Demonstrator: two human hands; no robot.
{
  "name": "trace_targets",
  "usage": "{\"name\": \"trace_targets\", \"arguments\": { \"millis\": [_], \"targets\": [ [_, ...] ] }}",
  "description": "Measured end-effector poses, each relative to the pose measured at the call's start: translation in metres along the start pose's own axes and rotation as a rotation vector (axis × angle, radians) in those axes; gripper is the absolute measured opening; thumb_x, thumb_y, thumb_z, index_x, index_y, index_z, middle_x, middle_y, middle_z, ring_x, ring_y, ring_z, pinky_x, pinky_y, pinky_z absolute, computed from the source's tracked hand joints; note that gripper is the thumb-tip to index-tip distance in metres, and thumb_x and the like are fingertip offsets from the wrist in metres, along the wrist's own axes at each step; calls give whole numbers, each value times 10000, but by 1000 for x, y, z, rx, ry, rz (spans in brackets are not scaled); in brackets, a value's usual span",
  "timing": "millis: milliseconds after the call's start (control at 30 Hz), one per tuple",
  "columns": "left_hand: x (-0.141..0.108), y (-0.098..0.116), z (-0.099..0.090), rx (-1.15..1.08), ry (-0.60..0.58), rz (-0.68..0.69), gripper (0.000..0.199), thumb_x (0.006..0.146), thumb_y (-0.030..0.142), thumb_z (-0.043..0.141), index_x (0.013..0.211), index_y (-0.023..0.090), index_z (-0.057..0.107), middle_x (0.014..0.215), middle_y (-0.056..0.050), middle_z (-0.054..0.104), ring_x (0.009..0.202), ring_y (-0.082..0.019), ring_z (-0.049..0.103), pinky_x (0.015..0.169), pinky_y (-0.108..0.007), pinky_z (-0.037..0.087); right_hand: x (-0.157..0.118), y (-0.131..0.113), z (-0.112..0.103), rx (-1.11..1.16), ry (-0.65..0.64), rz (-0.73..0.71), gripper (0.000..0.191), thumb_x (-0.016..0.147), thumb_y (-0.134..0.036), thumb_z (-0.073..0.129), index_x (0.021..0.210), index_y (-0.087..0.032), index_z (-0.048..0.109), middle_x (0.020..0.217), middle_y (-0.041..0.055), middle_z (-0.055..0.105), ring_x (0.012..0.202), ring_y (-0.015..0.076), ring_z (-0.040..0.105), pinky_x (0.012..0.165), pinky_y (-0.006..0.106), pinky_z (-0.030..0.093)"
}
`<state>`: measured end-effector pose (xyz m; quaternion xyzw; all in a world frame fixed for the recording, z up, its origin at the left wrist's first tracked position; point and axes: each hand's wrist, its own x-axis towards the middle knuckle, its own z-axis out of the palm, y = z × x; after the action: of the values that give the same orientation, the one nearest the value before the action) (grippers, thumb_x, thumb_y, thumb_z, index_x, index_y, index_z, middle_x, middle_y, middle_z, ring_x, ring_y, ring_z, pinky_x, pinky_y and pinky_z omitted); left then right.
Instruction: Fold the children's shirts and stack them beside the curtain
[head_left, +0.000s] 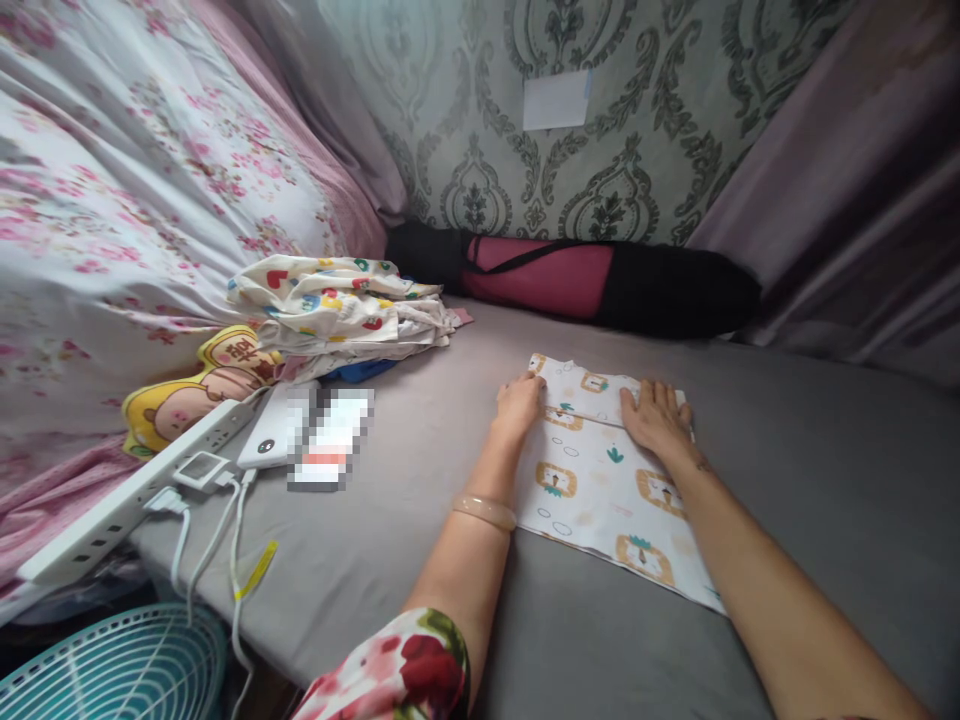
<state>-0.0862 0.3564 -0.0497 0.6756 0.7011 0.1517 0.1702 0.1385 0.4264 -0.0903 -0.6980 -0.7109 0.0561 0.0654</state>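
Observation:
A white cloth piece (pixel 592 490), printed with tan lion faces and green leaves, lies flat on the grey bed sheet in front of me. Its far part is folded over, making a crease across it; whether it is a garment I cannot tell. At the left end of this fold, my left hand (pixel 520 402) has its fingers curled in on the cloth's edge. My right hand (pixel 657 415) rests palm down on the folded part at the right, fingers stretched and thumb apart. A bangle circles my left forearm.
Crumpled printed clothes (pixel 337 305) lie back left. Before them are a yellow cushion (pixel 169 405), a white power bank (pixel 277 430), a blurred-out phone-like object (pixel 330 440) and a power strip (pixel 135 500) with cables. A black-and-pink long bag (pixel 547 275) lines the wall; a teal fan (pixel 127 665) stands lower left.

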Motion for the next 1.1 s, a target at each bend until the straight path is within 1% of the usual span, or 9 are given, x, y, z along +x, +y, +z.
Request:
{"name": "trace_targets", "arguments": {
  "millis": [133, 200, 333, 433, 600, 700, 800, 933, 1100],
  "targets": [
    [-1, 1, -2, -6, -7, -3, 461, 815, 63, 446, 1206, 249, 606, 1329, -57, 574, 1174, -232, 548, 950, -331, 412, 1, -3, -4, 20, -42, 36, 714, 975, -503, 138, 1505, -40, 262, 1576, 198, 222, 1457, 330, 161, 1160, 555, 117],
    [0, 0, -2, -12, -2, -2, 457, 810, 63, 451, 1199, 244, 608, 1325, -58, 580, 1172, -231, 551, 951, -331, 413, 0, -12, -8, 9, -3, 21, 700, 980, -495, 150, 1503, -46, 268, 1576, 202, 219, 1459, 329, 156, 1158, 566, 105],
    [1, 0, -2, -22, 11, -4, 453, 813, 49, 438, 1197, 221, 604, 1299, -58, 599, 1135, -213, 571, 929, -315, 428, -5, -43, -7, -7, 92, -162, 647, 999, -461, 139, 1511, -87, 262, 1591, 188, 182, 1473, 299, 113, 1163, 553, 84],
    [1, 0, -2, -26, 24, -20, 428, 832, 66, 445, 1200, 221, 601, 1281, -66, 599, 1104, -206, 581, 898, -294, 443, -8, -59, 2, -15, 40, -229, 616, 1003, -440, 136, 1504, -121, 298, 1582, 165, 230, 1465, 285, 156, 1166, 531, 110],
    [0, -2, -1, -11, 58, -112, 402, 869, 86, 432, 1206, 223, 604, 1206, -112, 591, 1140, -241, 547, 900, -314, 453, -5, -62, 7, -36, -50, -207, 599, 999, -428, 157, 1490, -135, 336, 1558, 149, 299, 1446, 292, 219, 1159, 544, 136],
    [2, -4, 0, -13, 60, -149, 390, 885, 96, 416, 1201, 219, 608, 1187, -130, 586, 1154, -254, 536, 905, -329, 456, -5, -73, 1, -47, -21, -240, 576, 997, -382, 195, 1480, -105, 343, 1566, 172, 271, 1453, 302, 194, 1156, 552, 136],
    [3, -6, 0, -18, 61, -186, 354, 895, 122, 419, 1188, 198, 603, 1186, -145, 594, 1133, -258, 560, 900, -339, 459, -8, -96, 0, -31, 40, -352, 564, 995, -341, 217, 1494, -95, 311, 1587, 162, 221, 1469, 288, 142, 1165, 535, 120],
    [5, -9, 1, -38, 61, -230, 306, 943, 238, 405, 1174, 149, 584, 1169, -174, 633, 1094, -258, 598, 875, -329, 464, -14, -124, 10, 16, -20, -439, 564, 1000, -355, 201, 1507, -126, 295, 1591, 116, 236, 1464, 267, 169, 1168, 518, 122],
    [7, -12, 3, -36, 73, -225, 343, 968, 315, 375, 1186, 158, 587, 1177, -177, 645, 1105, -250, 605, 885, -322, 457, -16, -133, 19, 61, -26, -432, 559, 992, -335, 211, 1504, -130, 305, 1581, 96, 272, 1455, 268, 187, 1168, 519, 100]
  ]
}}
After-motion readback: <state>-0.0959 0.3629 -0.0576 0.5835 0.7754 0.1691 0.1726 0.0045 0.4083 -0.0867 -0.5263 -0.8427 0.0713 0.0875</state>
